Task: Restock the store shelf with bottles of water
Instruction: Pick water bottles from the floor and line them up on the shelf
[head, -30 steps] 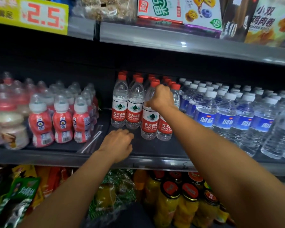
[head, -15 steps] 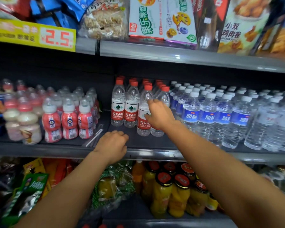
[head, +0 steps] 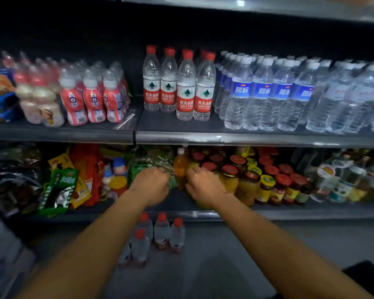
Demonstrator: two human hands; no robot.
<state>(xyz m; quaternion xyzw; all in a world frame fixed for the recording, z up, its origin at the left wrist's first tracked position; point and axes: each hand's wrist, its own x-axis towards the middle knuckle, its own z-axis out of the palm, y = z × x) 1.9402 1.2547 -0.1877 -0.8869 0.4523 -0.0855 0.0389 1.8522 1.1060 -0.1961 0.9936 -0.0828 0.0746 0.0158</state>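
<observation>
Both my hands hang low in front of the lower shelf, water bottles upright above and below.

My view is blurred, so I cannot tell the grip of either hand: the left hand (head: pixel 151 184) and right hand (head: pixel 205 186) show knuckles only, fingers pointing away and hidden against a green packet (head: pixel 151 162) and an orange bottle (head: pixel 180 167); whether they touch these I cannot say. The red-capped water bottles (head: pixel 177 85) stand on the middle shelf (head: pixel 235 139), long axes vertical, caps up, four in front, more half hidden behind. To their right stand blue-label bottles (head: pixel 266 93), the far right ones smeared. On the floor (head: pixel 235 255) near me stands another cluster of red-capped bottles (head: pixel 160 234), upright, one partly covered by my left forearm. Jars (head: pixel 268 184) crowd the lower shelf.
</observation>
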